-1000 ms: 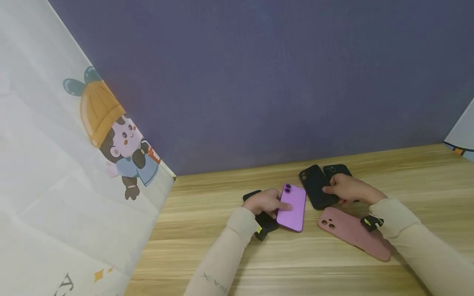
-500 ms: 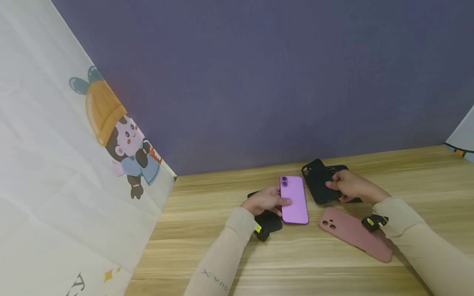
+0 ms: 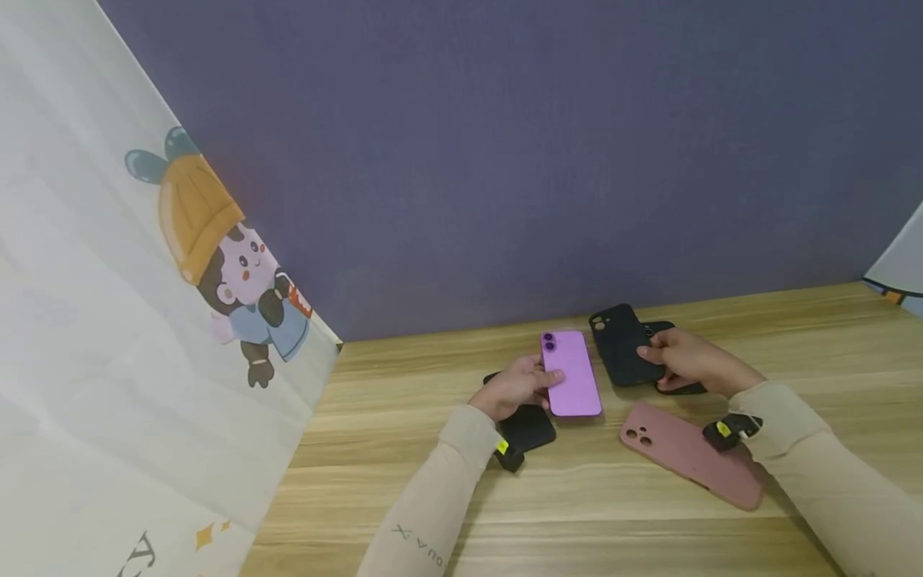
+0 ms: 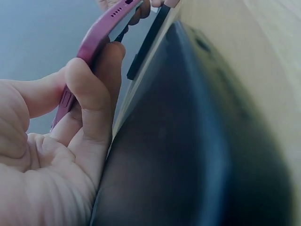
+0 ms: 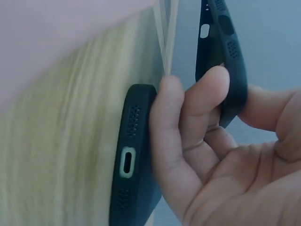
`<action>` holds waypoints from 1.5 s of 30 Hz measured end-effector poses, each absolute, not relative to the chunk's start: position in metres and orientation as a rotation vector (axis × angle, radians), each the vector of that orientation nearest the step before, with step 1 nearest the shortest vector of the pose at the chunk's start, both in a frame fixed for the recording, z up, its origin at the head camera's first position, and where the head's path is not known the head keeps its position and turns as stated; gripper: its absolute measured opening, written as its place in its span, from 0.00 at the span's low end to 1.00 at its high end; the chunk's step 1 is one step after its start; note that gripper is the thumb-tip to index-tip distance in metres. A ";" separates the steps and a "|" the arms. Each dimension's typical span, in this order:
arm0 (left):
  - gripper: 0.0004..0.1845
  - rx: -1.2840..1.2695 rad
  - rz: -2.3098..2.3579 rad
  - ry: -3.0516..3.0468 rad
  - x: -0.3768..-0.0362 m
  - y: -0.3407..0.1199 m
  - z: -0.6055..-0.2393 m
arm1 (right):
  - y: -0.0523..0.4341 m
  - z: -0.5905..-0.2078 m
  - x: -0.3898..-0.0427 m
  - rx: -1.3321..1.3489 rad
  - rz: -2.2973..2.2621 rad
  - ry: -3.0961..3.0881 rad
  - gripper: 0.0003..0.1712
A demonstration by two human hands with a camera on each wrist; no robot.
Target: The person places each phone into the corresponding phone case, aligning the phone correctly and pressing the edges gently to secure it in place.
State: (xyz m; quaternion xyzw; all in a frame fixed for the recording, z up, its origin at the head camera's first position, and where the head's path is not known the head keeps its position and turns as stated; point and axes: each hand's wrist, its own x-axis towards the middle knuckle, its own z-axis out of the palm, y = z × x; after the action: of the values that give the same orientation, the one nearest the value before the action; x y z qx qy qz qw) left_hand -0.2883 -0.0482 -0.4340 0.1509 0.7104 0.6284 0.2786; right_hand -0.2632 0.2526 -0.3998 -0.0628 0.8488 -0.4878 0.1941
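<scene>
My left hand (image 3: pixel 521 386) grips a purple phone (image 3: pixel 571 373) by its left edge, back side up, lifted off the wooden table (image 3: pixel 577 497); in the left wrist view the fingers (image 4: pixel 89 99) curl round the phone's edge (image 4: pixel 101 35). Under that hand lies a black case (image 3: pixel 530 426), filling the left wrist view (image 4: pixel 188 155). My right hand (image 3: pixel 688 362) holds a black phone case (image 3: pixel 622 344) raised just right of the phone, pinched between thumb and fingers (image 5: pixel 207 103) in the right wrist view (image 5: pixel 230 61). Another black case (image 5: pixel 131 160) lies on the table beneath it.
A pink phone case (image 3: pixel 688 453) lies flat near my right forearm. A purple wall (image 3: pixel 505 160) stands close behind the table. A white sheet with a cartoon figure (image 3: pixel 231 264) hangs at the left.
Both hands have lifted and moved away from me: the purple phone rose and straightened, and the black case came up off the table beside it.
</scene>
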 end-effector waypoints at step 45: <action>0.17 0.283 1.871 1.856 -0.300 -0.043 -0.437 | 0.277 -0.401 -0.281 -0.217 -1.469 2.202 0.33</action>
State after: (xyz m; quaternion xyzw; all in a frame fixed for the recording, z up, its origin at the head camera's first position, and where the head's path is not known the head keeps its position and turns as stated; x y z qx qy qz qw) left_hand -0.3000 -0.0431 -0.4368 0.1037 0.6793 0.6848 0.2428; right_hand -0.2814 0.2774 -0.4010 -0.0794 0.8048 -0.5369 0.2403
